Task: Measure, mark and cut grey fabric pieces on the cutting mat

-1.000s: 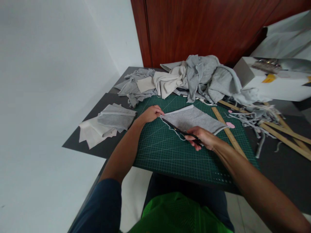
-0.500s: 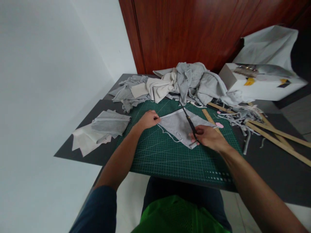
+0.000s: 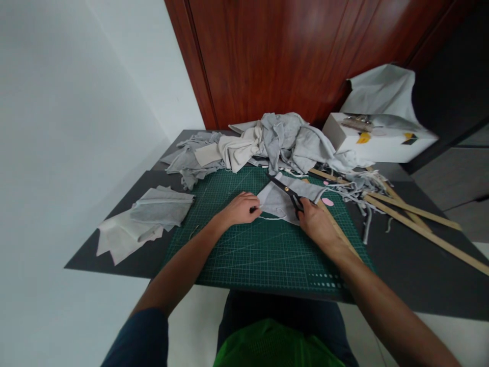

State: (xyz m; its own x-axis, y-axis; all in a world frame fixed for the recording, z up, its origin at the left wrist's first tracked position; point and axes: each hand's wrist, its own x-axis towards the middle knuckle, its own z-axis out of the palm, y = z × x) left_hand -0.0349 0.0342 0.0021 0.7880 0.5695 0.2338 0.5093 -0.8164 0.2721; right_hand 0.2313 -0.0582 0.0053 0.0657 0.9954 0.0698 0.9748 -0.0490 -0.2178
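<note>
The right hand (image 3: 315, 221) is closed around the handles of black-handled steel scissors (image 3: 287, 193), whose blades point toward the upper left across a flat grey piece of knit fabric (image 3: 280, 201) at the centre of the frame. The left hand (image 3: 241, 209), fingers curled, pins that fabric's left corner to the green gridded cutting mat (image 3: 263, 250). A long wooden ruler (image 3: 338, 229) lies just right of the right hand. Above the mat a heap of grey and cream cloth (image 3: 267, 142) covers the dark bench (image 3: 420, 275); folded grey pieces (image 3: 160, 206) sit at middle left.
</note>
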